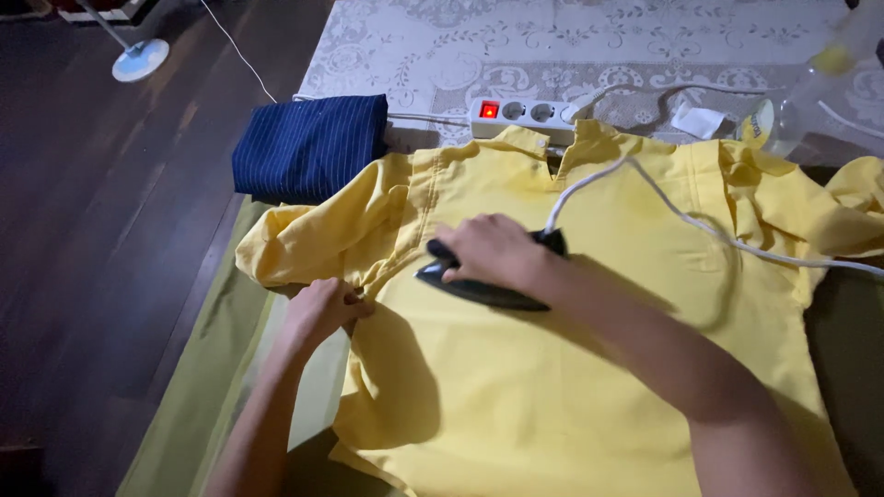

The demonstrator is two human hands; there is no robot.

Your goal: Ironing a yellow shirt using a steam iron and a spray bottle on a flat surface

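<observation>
Dark wooden floor [101,230] fills the left of the head view, and an olive-green ironing mat [216,368] is spread on it, meeting a pale patterned rug [516,46] at the far side. A yellow shirt [552,396] is laid flat across the mat, collar toward the far edge, one sleeve bunched at the mat's left edge.

The right hand [493,250] is closed around the handle of a dark iron [479,287], which is pressed on the shirt just below the collar; its white cord [709,230] trails over the cloth toward the right edge. The left hand [318,308] is set at the sleeve seam, fingers [354,299] pinched shut on a fold of fabric and drawn taut.

The shirt is judged light, soft and limp, prone to creasing and sliding, so it is best held by seams or hems. The iron is judged heavy, rigid and hot underneath, safe only at the handle.

A folded navy striped cloth [308,147] lies at the mat's far left corner, beside a white power strip [520,112] with a lit red switch. A clear bottle [810,92] stands toward the far right.
</observation>
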